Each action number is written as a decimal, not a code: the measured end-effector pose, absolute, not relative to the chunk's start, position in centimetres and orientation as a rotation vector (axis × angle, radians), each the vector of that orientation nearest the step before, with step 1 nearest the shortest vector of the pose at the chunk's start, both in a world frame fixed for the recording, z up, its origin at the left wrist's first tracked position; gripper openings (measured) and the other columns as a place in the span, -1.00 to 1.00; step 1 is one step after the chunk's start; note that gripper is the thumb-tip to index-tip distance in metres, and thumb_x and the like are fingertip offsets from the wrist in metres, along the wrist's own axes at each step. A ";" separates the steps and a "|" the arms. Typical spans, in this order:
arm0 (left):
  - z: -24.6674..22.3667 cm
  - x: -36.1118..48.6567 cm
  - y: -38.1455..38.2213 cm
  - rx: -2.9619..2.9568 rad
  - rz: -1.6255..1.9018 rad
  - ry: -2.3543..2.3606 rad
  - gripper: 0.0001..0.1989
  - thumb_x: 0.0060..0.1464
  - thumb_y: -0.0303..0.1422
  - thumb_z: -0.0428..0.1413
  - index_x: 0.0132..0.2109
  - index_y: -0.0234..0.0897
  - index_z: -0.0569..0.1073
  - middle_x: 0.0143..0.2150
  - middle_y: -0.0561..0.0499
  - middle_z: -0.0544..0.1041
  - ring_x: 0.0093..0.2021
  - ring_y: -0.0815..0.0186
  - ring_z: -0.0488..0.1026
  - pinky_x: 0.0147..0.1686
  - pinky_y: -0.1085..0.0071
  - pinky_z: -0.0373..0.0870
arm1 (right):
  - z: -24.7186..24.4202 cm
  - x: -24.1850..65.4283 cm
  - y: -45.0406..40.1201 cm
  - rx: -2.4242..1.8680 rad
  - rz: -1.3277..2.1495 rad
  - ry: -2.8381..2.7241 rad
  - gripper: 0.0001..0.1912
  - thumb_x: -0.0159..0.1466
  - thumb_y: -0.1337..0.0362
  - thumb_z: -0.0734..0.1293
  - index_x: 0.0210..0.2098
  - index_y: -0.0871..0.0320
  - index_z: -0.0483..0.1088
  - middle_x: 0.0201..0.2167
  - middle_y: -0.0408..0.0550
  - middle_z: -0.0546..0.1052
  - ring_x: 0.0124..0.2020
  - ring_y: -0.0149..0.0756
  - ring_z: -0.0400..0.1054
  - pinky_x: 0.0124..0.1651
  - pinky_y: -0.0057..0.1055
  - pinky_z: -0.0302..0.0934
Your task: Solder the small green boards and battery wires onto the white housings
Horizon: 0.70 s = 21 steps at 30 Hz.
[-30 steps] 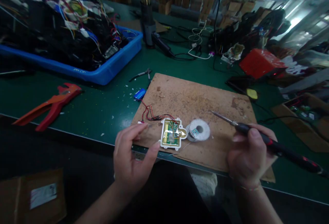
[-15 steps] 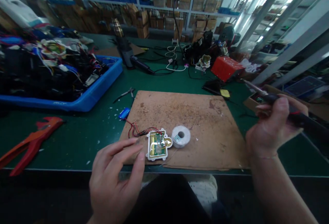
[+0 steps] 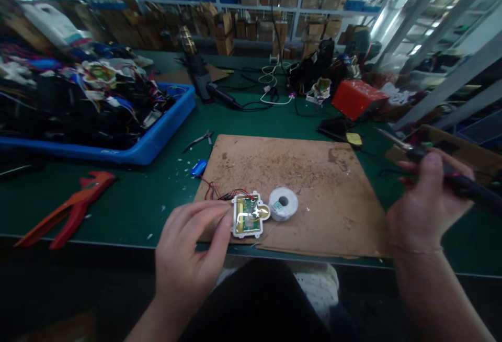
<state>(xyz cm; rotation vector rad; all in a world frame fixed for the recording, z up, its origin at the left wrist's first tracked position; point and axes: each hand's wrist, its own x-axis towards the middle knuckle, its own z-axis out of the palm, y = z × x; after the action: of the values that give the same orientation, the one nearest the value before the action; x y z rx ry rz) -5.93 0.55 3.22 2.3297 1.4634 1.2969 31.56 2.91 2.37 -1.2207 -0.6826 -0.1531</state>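
My left hand (image 3: 192,248) has its thumb and fingertips closed at the left edge of a small white-framed circuit board case (image 3: 248,215). Green board and yellow parts show inside the case, which lies near the front of a brown board (image 3: 314,169). Thin red and black wires run from it to a blue battery pack (image 3: 198,168). Touching or nearly touching the case on its right is a white solder spool (image 3: 289,207). Up at the right, my right hand (image 3: 423,201) grips a soldering iron (image 3: 418,155), its tip pointing up and left, away from the case.
Red-handled pliers (image 3: 84,201) and small cutters (image 3: 198,141) lie on the green table at left. A blue tray (image 3: 157,138) piled with wired parts stands behind them. Farther back are a hot air gun (image 3: 200,78), a red box (image 3: 358,99) and a yellow sponge (image 3: 353,138).
My left hand has moved to the case's left edge, and its thumb and fingers have drawn together. The right hand still holds the soldering iron. The whole view has shifted slightly.
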 end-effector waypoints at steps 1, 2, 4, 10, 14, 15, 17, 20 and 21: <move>3.5 -5.8 0.9 2.329 1.307 1.451 -0.88 0.30 -0.45 0.20 -0.06 -0.19 0.59 -0.11 -0.03 0.63 -0.05 0.17 0.57 0.00 0.19 0.49 | 2.2 30.9 2.8 -1.176 -0.141 -0.691 -0.73 0.27 0.13 0.46 -0.08 0.11 0.54 -0.24 -0.14 0.61 -0.38 -0.45 0.54 -0.51 -0.56 0.14; 3.8 -5.8 1.3 2.319 1.301 1.454 -0.87 0.29 -0.45 0.20 -0.06 -0.19 0.60 -0.11 -0.03 0.63 -0.05 0.17 0.56 0.01 0.18 0.48 | 2.0 30.3 2.8 -1.118 -0.125 -0.711 -0.74 0.26 0.14 0.46 -0.10 0.10 0.55 -0.23 -0.15 0.60 -0.39 -0.47 0.52 -0.52 -0.55 0.14; 4.4 -5.7 2.2 2.269 1.281 1.501 -0.88 0.29 -0.44 0.20 -0.08 -0.18 0.61 -0.08 -0.04 0.62 0.00 0.15 0.55 0.06 0.13 0.47 | 1.5 28.9 3.0 -1.010 -0.085 -0.757 -0.76 0.22 0.15 0.47 -0.13 0.09 0.56 -0.21 -0.17 0.59 -0.43 -0.49 0.47 -0.50 -0.51 0.16; 5.4 -5.0 3.7 2.299 1.096 1.510 -0.90 0.31 -0.36 0.19 -0.19 -0.21 0.61 0.04 -0.10 0.58 0.12 0.09 0.51 0.16 0.05 0.44 | 0.1 24.6 3.5 -0.952 0.006 -0.755 -0.76 0.25 0.12 0.45 -0.14 0.08 0.57 -0.30 -0.19 0.53 -0.50 -0.50 0.39 -0.52 -0.50 0.15; 5.0 -3.2 3.5 2.474 0.908 1.531 -0.90 0.29 -0.33 0.23 -0.16 -0.25 0.61 0.20 -0.18 0.54 0.28 -0.04 0.42 0.25 -0.07 0.38 | -0.7 23.5 3.3 -1.012 0.014 -0.741 -0.77 0.25 0.18 0.45 -0.13 0.13 0.56 -0.29 -0.14 0.54 -0.48 -0.48 0.42 -0.53 -0.53 0.13; 4.7 -2.7 3.5 2.514 0.868 1.546 -0.90 0.28 -0.33 0.23 -0.14 -0.26 0.61 0.24 -0.20 0.53 0.32 -0.09 0.39 0.26 -0.11 0.36 | -0.8 23.5 3.2 -1.011 0.015 -0.745 -0.77 0.25 0.19 0.45 -0.13 0.13 0.56 -0.29 -0.14 0.55 -0.47 -0.48 0.42 -0.53 -0.53 0.13; 4.2 -2.0 3.5 2.574 0.809 1.565 -0.90 0.28 -0.34 0.22 -0.14 -0.27 0.60 0.27 -0.23 0.52 0.39 -0.13 0.34 0.28 -0.16 0.30 | -1.0 23.6 3.1 -1.002 0.021 -0.757 -0.78 0.25 0.20 0.44 -0.13 0.14 0.56 -0.30 -0.14 0.55 -0.48 -0.47 0.42 -0.54 -0.51 0.11; 3.7 -1.5 3.4 2.606 0.813 1.532 -0.91 0.31 -0.41 0.18 -0.16 -0.25 0.60 0.24 -0.19 0.56 0.40 -0.09 0.35 0.29 -0.15 0.27 | -1.0 23.7 2.9 -1.031 0.039 -0.749 -0.76 0.25 0.17 0.44 -0.13 0.14 0.55 -0.33 -0.16 0.53 -0.50 -0.48 0.40 -0.53 -0.50 0.10; 3.6 -1.5 3.3 2.607 0.841 1.515 -0.91 0.31 -0.43 0.17 -0.16 -0.23 0.60 0.23 -0.17 0.57 0.39 -0.06 0.36 0.29 -0.12 0.27 | -1.0 23.7 2.8 -1.047 0.045 -0.737 -0.74 0.24 0.14 0.44 -0.13 0.14 0.55 -0.33 -0.16 0.52 -0.50 -0.48 0.38 -0.53 -0.49 0.11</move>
<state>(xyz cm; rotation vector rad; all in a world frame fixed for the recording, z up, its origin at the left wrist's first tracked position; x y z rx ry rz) -1.47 3.32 3.58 2.6070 1.5148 0.8411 23.71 2.82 -0.98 -1.0468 -0.7374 0.0449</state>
